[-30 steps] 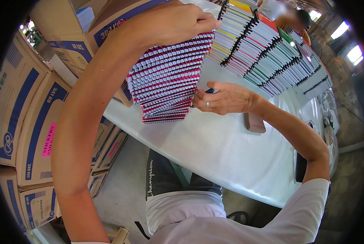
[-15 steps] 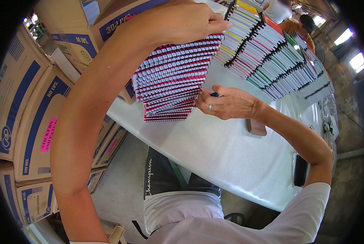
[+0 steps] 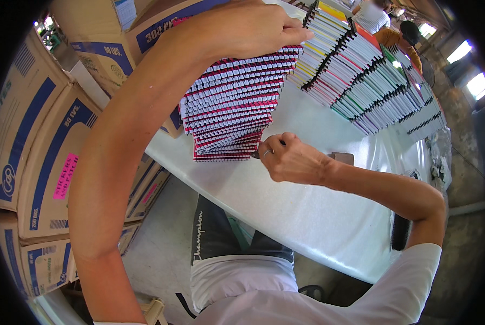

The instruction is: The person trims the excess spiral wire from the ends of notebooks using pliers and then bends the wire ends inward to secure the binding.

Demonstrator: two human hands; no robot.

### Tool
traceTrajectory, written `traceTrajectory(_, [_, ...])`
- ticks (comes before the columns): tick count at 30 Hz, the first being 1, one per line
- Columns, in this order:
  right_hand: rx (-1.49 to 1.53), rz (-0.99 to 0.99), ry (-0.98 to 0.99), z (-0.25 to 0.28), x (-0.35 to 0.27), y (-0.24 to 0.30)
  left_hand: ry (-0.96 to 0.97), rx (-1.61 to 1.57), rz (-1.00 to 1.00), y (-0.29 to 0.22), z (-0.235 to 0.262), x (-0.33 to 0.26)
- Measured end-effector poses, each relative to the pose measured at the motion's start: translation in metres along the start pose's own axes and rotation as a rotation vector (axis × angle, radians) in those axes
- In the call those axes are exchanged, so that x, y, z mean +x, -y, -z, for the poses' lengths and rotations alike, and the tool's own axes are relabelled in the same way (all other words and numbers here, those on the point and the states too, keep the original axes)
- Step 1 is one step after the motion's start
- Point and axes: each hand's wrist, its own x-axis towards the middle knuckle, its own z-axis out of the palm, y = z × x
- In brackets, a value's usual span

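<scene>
A tall, fanned stack of spiral notebooks [image 3: 231,108] with red covers and wire-bound edges stands at the table's near left. Over the top of this stack lies my left hand [image 3: 261,30], its thumb stretched along the upper edge; the other fingers are partly hidden. By the lower right corner of the stack, my right hand [image 3: 291,157] is closed round a slim dark tool [image 3: 255,155]. The tool's pointed tip reaches the wire ends of the lowest notebooks. Its kind cannot be made out, as the fingers cover most of it.
More bound notebooks [image 3: 361,70] stand in rows at the far right. A brown block [image 3: 343,158] lies behind my right wrist, and a black ridged object [image 3: 401,230] sits by the table's right edge. Cardboard boxes [image 3: 53,162] crowd the left side. Two people [image 3: 402,40] are in the background.
My right hand has come down and nearer along the stack's right side and turned, showing the tool's tip at the bottom corner. My left hand stays on top.
</scene>
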Motion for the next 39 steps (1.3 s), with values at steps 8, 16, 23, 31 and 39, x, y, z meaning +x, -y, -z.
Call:
traceTrajectory(8, [-0.167,0.213,-0.245,0.005,-0.006,-0.05,-0.036,0.317,-0.001,0.029,0.001,0.024])
traceTrajectory(16, [-0.224,0.237,-0.273,-0.009,-0.003,-0.05,-0.027,0.304,0.028,0.021,0.001,0.016])
traceTrajectory(23, [-0.181,0.219,-0.267,-0.009,-0.004,-0.047,0.042,0.243,0.25,-0.001,-0.001,0.021])
traceTrajectory(31, [-0.045,-0.298,0.215,-0.004,0.0,0.022,0.062,0.141,0.003,0.012,0.008,0.004])
traceTrajectory(39, [-0.232,0.14,-0.156,0.006,-0.018,-0.047,0.026,0.225,-0.042,0.019,0.007,0.014])
